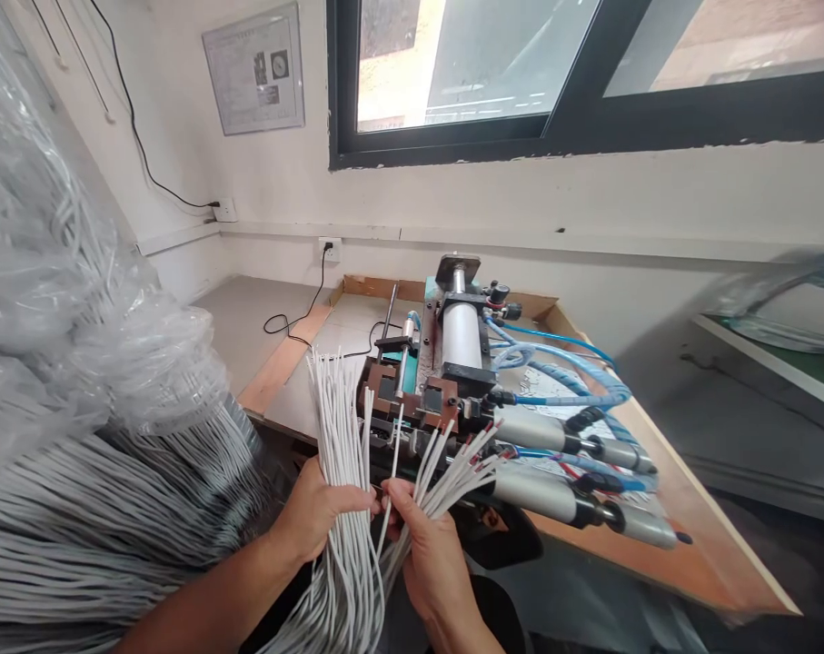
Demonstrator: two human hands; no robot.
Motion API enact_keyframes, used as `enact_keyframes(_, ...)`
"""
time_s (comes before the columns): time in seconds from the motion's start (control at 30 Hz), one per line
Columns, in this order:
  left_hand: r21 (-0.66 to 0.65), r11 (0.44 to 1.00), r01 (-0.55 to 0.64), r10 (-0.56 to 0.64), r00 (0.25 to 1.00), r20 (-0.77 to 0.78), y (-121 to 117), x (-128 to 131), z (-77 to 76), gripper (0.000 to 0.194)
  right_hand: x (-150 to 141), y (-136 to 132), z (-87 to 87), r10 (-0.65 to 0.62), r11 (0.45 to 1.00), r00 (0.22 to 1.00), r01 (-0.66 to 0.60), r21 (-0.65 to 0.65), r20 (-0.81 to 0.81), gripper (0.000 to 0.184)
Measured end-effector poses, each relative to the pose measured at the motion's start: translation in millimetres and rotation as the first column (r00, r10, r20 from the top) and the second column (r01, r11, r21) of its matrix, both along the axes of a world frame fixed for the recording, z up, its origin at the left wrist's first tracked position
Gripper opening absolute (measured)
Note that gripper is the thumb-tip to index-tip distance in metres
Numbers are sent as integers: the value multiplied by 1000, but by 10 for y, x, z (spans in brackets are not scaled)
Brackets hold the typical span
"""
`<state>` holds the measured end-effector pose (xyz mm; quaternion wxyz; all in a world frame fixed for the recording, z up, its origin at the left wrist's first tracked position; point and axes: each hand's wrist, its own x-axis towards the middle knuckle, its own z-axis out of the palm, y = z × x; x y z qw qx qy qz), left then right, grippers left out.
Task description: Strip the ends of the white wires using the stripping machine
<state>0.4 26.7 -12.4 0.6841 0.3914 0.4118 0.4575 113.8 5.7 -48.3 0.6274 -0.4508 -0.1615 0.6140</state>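
Note:
A thick bundle of white cables (343,445) is gripped in my left hand (322,509), thumb across its front. My right hand (429,545) holds a smaller bunch of white cables (445,481), fanned to the right, several with reddish tips. Between the two bunches one single cable (396,450) stands up, pinched at my right thumb and fingertips. The fingertips of both hands nearly meet there. Just beyond the cable ends is a pneumatic machine (445,363) with a silver cylinder and brown plates. The lower parts of both bundles hang toward my lap.
Large heaps of grey-white cables (77,536) under clear plastic wrap (77,300) fill the left side. The machine sits on a wooden-edged table (711,554), with blue air hoses (575,363) at its right. Two more silver cylinders (541,490) jut out to the right. A shelf (779,363) projects at far right.

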Motion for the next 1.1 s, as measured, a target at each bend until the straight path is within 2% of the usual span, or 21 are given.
enact_keyframes(0.17,-31,998,-56,55,997,-46,13,-18,-59,14,33,51,-33,23,1000,1000,-23,-12,16,23)
enact_keyframes(0.3,-40,996,-84,81,994,-69,11,-3,-54,15,44,81,-5,43,998,998,-45,-38,-45,23)
enact_keyframes(0.47,-9,999,-36,36,997,-63,7,21,-38,22,25,79,71,266,964,963,-267,-21,-37,26)
enact_keyframes(0.5,6,1000,-13,13,998,-57,6,23,-29,22,15,68,71,255,967,967,-255,-9,-11,27)
enact_keyframes(0.57,21,1000,14,-13,999,-50,7,19,-14,18,-4,34,51,152,988,987,-153,20,48,26)
enact_keyframes(0.63,18,1000,6,-5,998,-60,12,5,-17,11,-16,-3,16,48,997,994,-54,63,94,24)
enact_keyframes(0.7,13,1000,-20,21,997,-75,20,-13,-39,8,-15,-28,-16,11,996,994,-21,89,113,22)
enact_keyframes(0.87,-35,999,-35,34,998,-48,30,-34,-81,10,25,2,-37,3,1000,1000,-3,-12,21,23)
enact_keyframes(0.97,-37,998,-48,46,998,-51,27,-23,-76,12,42,48,-12,17,1000,1000,-17,-8,11,23)
enact_keyframes(1.03,-39,998,-54,51,996,-71,25,-10,-76,13,44,70,20,47,999,999,-47,-10,-4,23)
enact_keyframes(1.1,-41,998,-44,40,995,-89,25,4,-76,15,41,82,55,141,990,989,-141,-13,-34,23)
